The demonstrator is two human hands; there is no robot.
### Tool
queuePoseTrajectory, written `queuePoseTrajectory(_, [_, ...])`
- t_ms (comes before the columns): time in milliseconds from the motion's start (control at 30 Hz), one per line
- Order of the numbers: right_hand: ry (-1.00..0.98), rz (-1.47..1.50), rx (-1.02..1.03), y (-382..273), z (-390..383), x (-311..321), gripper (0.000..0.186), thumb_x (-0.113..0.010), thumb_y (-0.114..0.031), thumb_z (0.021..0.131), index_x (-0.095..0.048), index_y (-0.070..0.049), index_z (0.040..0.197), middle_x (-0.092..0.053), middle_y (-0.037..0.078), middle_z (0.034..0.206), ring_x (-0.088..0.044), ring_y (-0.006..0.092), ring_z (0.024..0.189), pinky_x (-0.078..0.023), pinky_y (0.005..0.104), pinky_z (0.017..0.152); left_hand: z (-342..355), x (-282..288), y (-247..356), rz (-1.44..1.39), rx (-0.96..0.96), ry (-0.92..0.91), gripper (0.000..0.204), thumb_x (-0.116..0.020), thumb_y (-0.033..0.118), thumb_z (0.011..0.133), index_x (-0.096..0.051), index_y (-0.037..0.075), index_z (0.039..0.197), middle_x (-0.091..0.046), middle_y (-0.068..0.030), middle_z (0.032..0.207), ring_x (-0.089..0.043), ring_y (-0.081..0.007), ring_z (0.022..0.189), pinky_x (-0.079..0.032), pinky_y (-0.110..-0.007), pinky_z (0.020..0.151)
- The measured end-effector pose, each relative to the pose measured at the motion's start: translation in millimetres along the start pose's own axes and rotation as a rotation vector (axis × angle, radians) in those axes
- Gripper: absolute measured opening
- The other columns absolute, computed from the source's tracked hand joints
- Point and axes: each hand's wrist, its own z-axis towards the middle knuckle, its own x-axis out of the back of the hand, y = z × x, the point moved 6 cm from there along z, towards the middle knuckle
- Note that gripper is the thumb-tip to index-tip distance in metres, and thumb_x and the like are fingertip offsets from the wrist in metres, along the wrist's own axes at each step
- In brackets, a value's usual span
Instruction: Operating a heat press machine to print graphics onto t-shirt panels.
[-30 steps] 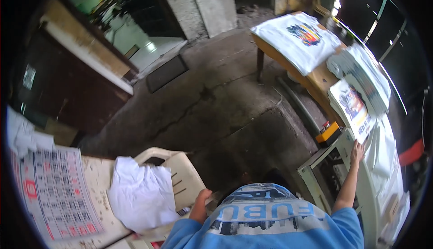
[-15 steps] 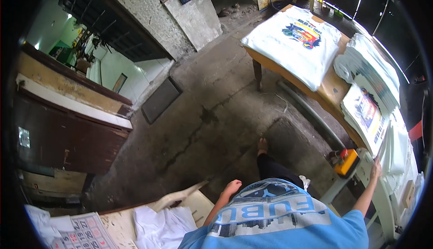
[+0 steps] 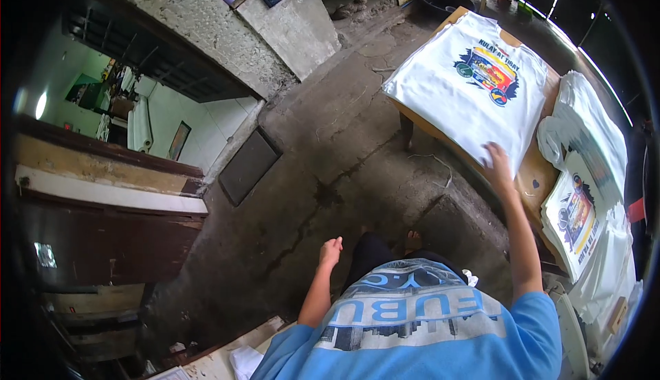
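A white printed T-shirt (image 3: 454, 105) lies spread flat on the wooden table (image 3: 533, 184) at the right, its bright graphic facing up. My right hand (image 3: 498, 167) is over the shirt's near hem, fingers apart, holding nothing; whether the fingertips touch the cloth I cannot tell. Close to that hand, a stack of folded printed shirts (image 3: 576, 215) lies on the table's right part, beside a thick pile of white shirts (image 3: 592, 129). My left hand (image 3: 331, 251) hangs in front of my body with its fingers curled in, nothing showing in them.
A concrete ledge (image 3: 471, 225) and a loose string (image 3: 443, 167) lie under the table's near side. A dark mat (image 3: 251, 167) rests by the doorway at left, next to a brown door panel (image 3: 103, 242). Behind my left arm is a pale surface with white cloth (image 3: 244, 363).
I have stepped forward toward the table. My right hand has left the pale frame at the table's near end and reached up to the spread shirt. My left hand has moved forward.
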Motion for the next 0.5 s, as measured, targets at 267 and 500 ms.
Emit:
queuePoseTrajectory(267, [-0.2,0.156,0.225,-156,74,-167,0.035,-0.061,-0.013,0.069,-0.055,-0.004,0.103,-0.053,0.013,0.106,-0.05,0.0281,0.101,-0.041,0.0371,0.084,108,-3,-16,0.162,-0.133,-0.101,0.039,-0.045,0.036,0.085,-0.061,0.001,0.075,-0.06,-0.0201,0.079,-0.057,-0.0393,0.079,-0.043,-0.045,0.069])
queuePoseTrajectory(500, [-0.079,-0.061,0.046,-158,181,-209,0.039,-0.066,-0.015,0.068,-0.051,-0.005,0.102,-0.052,0.013,0.102,-0.049,0.028,0.096,-0.041,0.0379,0.079,218,117,49,-0.015,-0.337,0.102,0.028,-0.049,0.027,0.087,-0.059,0.006,0.072,-0.046,-0.0027,0.05,-0.043,-0.0122,0.037,-0.035,-0.03,0.037])
